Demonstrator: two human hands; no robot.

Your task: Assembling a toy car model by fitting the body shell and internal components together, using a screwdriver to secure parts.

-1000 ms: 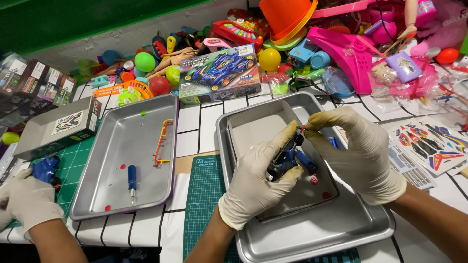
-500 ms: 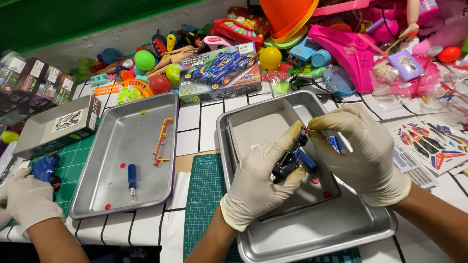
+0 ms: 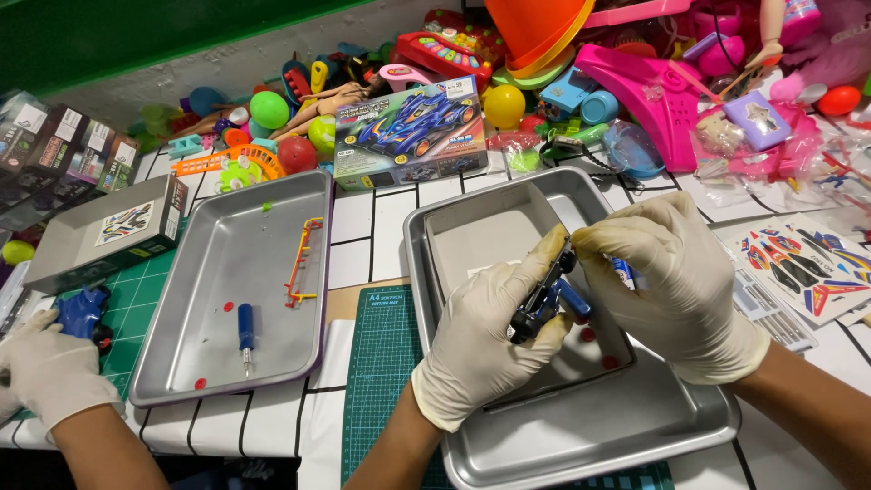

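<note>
Toy car chassis [image 3: 543, 298], blue and black, is pinched between both gloved hands just over the near-right steel tray [image 3: 581, 436]: left hand [image 3: 485, 340] fingers curled under it, right hand [image 3: 676, 277] fingertips pressed onto its top. That tray holds a smaller tray [image 3: 472, 240] plus a few red bits. Left of it, another tray [image 3: 195, 299] has a blue screwdriver [image 3: 245, 334] and a yellow-red parts sprue [image 3: 302, 263]. Farther back sits the model car box [image 3: 410, 130].

A white tiled table [image 3: 363, 222] with dark grid lines carries two metal trays [image 3: 227, 272] [image 3: 581, 436], a green cutting mat [image 3: 381, 381] between them, a toy car box [image 3: 410, 132], a grey box [image 3: 104, 231], a sticker sheet [image 3: 803, 263] and a heap of bright toys [image 3: 635, 82] along the back.
</note>
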